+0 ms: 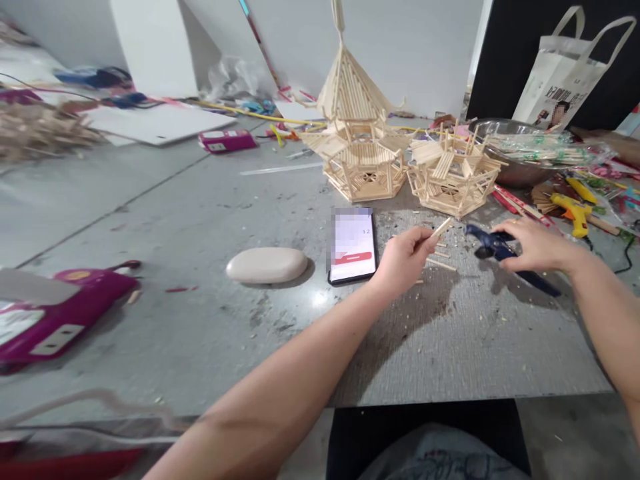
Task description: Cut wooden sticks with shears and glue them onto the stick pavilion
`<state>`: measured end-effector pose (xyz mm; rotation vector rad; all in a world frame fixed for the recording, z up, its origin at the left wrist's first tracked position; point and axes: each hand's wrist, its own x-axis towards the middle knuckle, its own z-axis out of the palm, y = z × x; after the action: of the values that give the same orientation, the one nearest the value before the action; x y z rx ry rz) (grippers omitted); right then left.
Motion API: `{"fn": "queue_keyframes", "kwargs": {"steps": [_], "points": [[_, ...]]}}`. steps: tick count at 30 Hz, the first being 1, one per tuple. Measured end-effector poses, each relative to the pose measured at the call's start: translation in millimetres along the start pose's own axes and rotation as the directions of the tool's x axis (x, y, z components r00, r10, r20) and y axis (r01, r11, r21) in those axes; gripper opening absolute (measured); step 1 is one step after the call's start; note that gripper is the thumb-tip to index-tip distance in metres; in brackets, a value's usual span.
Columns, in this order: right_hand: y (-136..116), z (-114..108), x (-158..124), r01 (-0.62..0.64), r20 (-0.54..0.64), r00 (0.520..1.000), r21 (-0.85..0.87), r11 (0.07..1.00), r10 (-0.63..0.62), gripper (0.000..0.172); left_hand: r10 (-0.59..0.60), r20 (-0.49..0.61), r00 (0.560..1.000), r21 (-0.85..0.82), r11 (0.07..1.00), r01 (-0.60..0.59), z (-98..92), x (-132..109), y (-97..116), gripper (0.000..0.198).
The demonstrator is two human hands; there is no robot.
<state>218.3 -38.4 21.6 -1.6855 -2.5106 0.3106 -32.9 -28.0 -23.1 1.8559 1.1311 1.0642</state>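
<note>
My left hand [406,261] pinches a short wooden stick [442,229] between thumb and fingers, just right of the phone. Several cut stick pieces [441,265] lie on the table beside that hand. Over to the right, my right hand [533,245] has its fingers and thumb around a dark blue hand tool that looks like cutting pliers [493,244]. The tool's head points left, and a handle slants down to the right. Behind my hands stand a pagoda model [363,150] made of sticks and a smaller, roofless stick model [453,177].
A phone [352,247] and a pale oval case [267,265] lie left of my hands. A yellow glue gun [575,212] and a metal bowl [520,175] with bagged sticks are at the right. A purple device [75,310] sits far left. The table's front edge [470,397] is near me.
</note>
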Motion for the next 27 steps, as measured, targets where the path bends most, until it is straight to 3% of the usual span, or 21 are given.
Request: {"fn": "queue_keyframes", "kwargs": {"steps": [2, 5, 9, 12, 16, 18, 21, 24, 27], "points": [[-0.5, -6.0, 2.4, 0.033, -0.055, 0.998, 0.367, 0.93, -0.014, 0.05, -0.003, -0.03, 1.0, -0.071, 0.997, 0.0, 1.4, -0.3, -2.7, 0.019], [-9.9, -4.7, 7.7, 0.033, -0.063, 0.997, 0.84, 0.542, 0.037, 0.048, -0.006, -0.063, 0.998, -0.15, 0.989, -0.004, 2.8, -1.0, -4.2, 0.02], [-28.1, 14.3, 17.8, 0.047, -0.06, 0.99, 0.993, 0.105, 0.129, 0.047, 0.076, -0.031, 0.997, -0.185, 0.979, -0.081, 4.3, -4.2, 2.9, 0.017], [-37.1, 27.2, 21.4, 0.084, -0.073, 0.989, 0.993, -0.078, 0.129, 0.044, 0.129, 0.089, 0.988, -0.236, 0.966, -0.105, 7.7, -7.9, 10.4, 0.015], [-43.1, 32.7, 18.2, 0.089, -0.074, 0.977, 0.994, -0.064, 0.2, 0.046, 0.08, 0.384, 0.92, -0.251, 0.968, 0.02, 15.3, -12.5, 13.0, 0.014], [-44.3, 32.6, 15.1, 0.087, -0.074, 0.978, 0.994, -0.061, 0.193, 0.051, 0.054, 0.458, 0.887, -0.222, 0.973, 0.055, 17.9, -14.1, 12.4, 0.014], [-43.7, 30.4, 9.7, 0.067, -0.06, 0.995, 0.993, -0.097, 0.076, 0.057, 0.029, 0.403, 0.915, -0.187, 0.981, 0.051, 18.1, -15.2, 11.8, 0.016], [-42.3, 25.8, 3.8, 0.03, -0.031, 0.999, 0.999, -0.042, -0.03, 0.064, 0.053, 0.305, 0.951, -0.183, 0.983, 0.004, 15.9, -15.0, 10.4, 0.015], [-45.7, 22.5, 0.6, 0.015, -0.016, 0.999, 1.0, -0.012, -0.039, 0.055, 0.106, 0.255, 0.961, -0.166, 0.984, -0.064, 15.4, -14.4, 7.5, 0.014]]}}
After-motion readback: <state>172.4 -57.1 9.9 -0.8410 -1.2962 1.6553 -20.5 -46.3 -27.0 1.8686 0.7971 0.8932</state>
